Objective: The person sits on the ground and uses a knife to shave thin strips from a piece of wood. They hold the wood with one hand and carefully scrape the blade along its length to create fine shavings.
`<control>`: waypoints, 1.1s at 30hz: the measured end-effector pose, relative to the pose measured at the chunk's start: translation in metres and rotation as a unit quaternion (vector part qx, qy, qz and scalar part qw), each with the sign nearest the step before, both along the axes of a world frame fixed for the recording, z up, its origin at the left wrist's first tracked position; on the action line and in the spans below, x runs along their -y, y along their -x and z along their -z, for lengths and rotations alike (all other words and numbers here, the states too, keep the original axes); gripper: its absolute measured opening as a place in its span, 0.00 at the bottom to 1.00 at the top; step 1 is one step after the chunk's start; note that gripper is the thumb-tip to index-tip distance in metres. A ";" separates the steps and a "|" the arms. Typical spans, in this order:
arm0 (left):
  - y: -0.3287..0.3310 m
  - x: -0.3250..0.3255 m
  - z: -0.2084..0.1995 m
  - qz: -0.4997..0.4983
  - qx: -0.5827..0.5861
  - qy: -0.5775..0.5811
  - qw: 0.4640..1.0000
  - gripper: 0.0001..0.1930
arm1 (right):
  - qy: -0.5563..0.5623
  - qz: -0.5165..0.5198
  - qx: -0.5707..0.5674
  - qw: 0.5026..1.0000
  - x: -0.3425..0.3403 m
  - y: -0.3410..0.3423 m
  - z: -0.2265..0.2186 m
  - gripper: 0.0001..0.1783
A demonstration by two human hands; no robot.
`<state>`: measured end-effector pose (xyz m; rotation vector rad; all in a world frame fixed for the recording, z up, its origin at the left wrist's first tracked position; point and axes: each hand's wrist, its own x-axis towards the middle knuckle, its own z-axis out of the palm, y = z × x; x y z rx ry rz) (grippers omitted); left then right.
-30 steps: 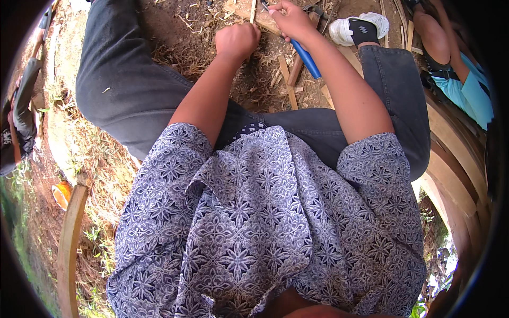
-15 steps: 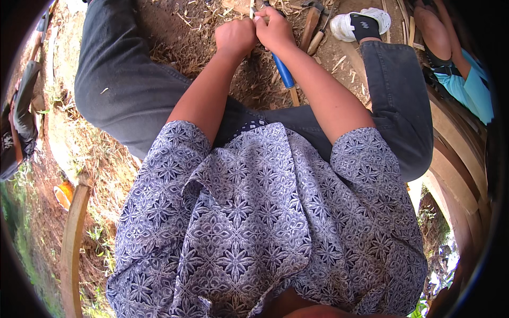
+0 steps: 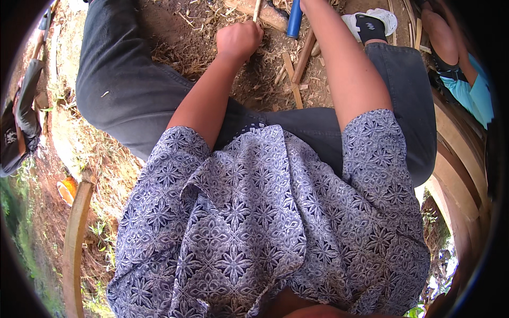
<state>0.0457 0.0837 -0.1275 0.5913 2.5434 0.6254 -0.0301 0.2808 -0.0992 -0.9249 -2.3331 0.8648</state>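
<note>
My left hand [image 3: 239, 41] is closed in a fist around a thin pale wooden stick [image 3: 257, 10], which rises past the thumb side toward the upper edge. Farther right, my right hand [image 3: 313, 3] is mostly cut off by the upper edge, and its fingers are hidden. A blue-handled tool [image 3: 294, 21] hangs from that hand, handle end toward me; its working end lies out of view. Just beyond the left fist, a piece of wood [image 3: 268, 17] rests on the ground. Between my forearms lie a brown wooden piece [image 3: 304, 57] and a narrow slat [image 3: 293, 82].
Wood shavings cover the dirt around my hands. My bent legs frame the work spot, with my white shoe [image 3: 389, 21] at upper right. Curved planks [image 3: 458, 138] stand on the right, near another person's leg [image 3: 442, 37]. Another person's leg [image 3: 26, 95] shows at far left.
The hands were together at the stick and are now apart. My right hand has moved up and right with the blue-handled tool; my left fist stays nearly in place.
</note>
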 end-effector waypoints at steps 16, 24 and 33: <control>0.003 -0.004 0.001 -0.004 -0.026 -0.003 1.000 0.22 | 0.098 -0.147 0.280 0.944 0.042 -0.096 0.053 0.23; 0.008 -0.006 -0.002 0.004 0.005 0.031 0.999 0.17 | 0.119 -0.165 0.211 0.956 0.071 -0.101 0.009 0.12; 0.009 -0.005 -0.001 0.025 0.014 0.027 0.999 0.15 | 0.119 -0.152 0.199 0.961 0.080 -0.099 -0.002 0.13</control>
